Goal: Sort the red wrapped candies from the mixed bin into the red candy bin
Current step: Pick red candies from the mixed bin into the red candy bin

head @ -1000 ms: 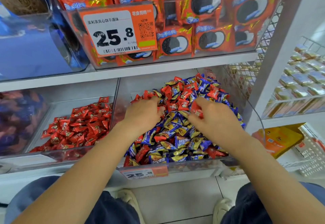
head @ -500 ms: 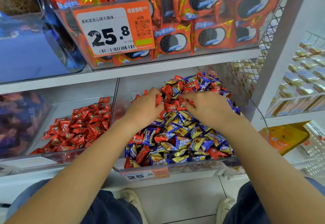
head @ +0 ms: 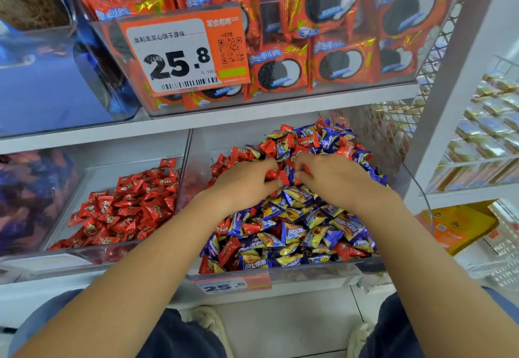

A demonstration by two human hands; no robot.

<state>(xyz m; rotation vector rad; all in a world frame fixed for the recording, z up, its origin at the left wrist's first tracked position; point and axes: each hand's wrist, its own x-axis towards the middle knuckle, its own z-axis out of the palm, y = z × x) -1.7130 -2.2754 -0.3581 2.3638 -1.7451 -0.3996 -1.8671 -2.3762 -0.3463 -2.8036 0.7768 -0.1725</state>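
Both hands are in the mixed bin [head: 280, 276], a clear tub on the lower shelf, right of centre, heaped with blue-and-yellow wrapped candies [head: 292, 234] and red wrapped candies [head: 283, 144]. Reds show mostly at the back of the heap and along the front edge.

Left hand [head: 247, 182]: fingers curled down over the pile, tips gripping a red candy [head: 271, 173] at the middle of the heap. Right hand [head: 334, 178]: fingers curled too, tips pinching red wrappers just right of the left hand's candy; motion blur there, so I can't tell how many pieces it has. The two sets of fingertips are nearly touching.

Red candy bin [head: 92, 253] sits just left of the mixed bin, sharing a clear divider wall. It holds a single-colour layer of red candies [head: 126, 211] spread over its floor, piled thicker toward the right side. Neither hand is over it.

Upper shelf: a clear tub of orange sandwich-cookie packs [head: 337, 63] with an orange price tag [head: 182, 54] reading 25.8. A smaller 25.8 tag [head: 233, 286] is on the mixed bin's front lip. Far left lower tub has dark purple-red wrapped sweets [head: 31, 197], blurred. Gold-wrapped items [head: 488, 133] on the rack at right.
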